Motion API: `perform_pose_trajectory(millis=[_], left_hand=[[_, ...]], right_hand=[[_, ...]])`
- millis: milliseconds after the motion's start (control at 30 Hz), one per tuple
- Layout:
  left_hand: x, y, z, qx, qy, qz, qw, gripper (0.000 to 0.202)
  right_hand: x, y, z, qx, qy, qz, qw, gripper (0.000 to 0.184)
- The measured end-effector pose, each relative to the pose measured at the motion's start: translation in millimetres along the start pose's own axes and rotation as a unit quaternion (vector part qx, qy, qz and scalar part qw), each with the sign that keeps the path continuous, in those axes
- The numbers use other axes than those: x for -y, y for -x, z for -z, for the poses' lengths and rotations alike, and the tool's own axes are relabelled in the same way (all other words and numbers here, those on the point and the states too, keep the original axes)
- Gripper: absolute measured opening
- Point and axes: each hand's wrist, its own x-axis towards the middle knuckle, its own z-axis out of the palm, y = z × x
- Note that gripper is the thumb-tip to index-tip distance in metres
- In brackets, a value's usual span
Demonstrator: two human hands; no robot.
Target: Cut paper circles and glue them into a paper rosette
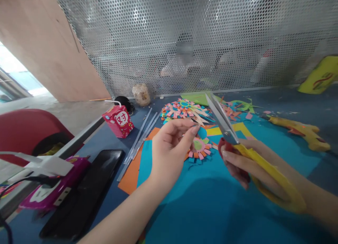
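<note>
Blue paper disc (202, 132), apparently pinched in left hand (170, 140); to its right, scissors (227, 133), gripped in right hand (253, 169), pointing far-left.

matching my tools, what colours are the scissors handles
The scissors have one red handle and one yellow handle, best seen in the head view.

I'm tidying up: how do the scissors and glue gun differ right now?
The scissors are in the right hand; the glue gun lies unheld. The scissors have metal blades; the glue gun is pistol-shaped. The scissors' handles are red and yellow; the glue gun is mostly yellow. Both show yellow.
</note>
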Motion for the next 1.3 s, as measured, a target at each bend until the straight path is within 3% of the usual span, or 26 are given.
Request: perform_pose_trajectory(millis=[133,267,533,733,900,1100,1300], left_hand=[[0.7,4.8,-2.4,0.055,0.005,0.068,0.996,0.011],[4.9,10.1,-5.9,0.077,-0.021,0.086,0.993,0.013],[11.7,17.3,-10.4,0.185,-0.061,0.12,0.973,0.014],[14.4,13.5,-8.6,0.183,-0.014,0.158,0.97,0.022],[15.8,13.3,-6.9,0.228,-0.009,0.185,0.956,0.024],[12.5,11.9,-8.1,0.195,0.013,0.19,0.962,0.025],[8.5,12.1,-7.0,0.203,-0.014,0.187,0.961,0.021]], right_hand=[[5.8,-2.9,-2.9,0.015,-0.012,0.007,1.0,0.035],[5.6,-5.0,-4.3,-0.005,-0.02,0.003,1.0,0.027],[-4.6,-2.9,4.3,-0.058,-0.048,0.113,0.991,0.013],[0.1,-0.8,5.8,-0.064,-0.006,0.108,0.992,0.013],[5.9,-1.2,3.4,-0.049,0.003,0.095,0.994,0.013],[5.9,-3.2,2.9,-0.066,0.018,0.078,0.995,0.015],[5.3,-0.3,4.6,-0.068,0.019,0.08,0.994,0.016]])
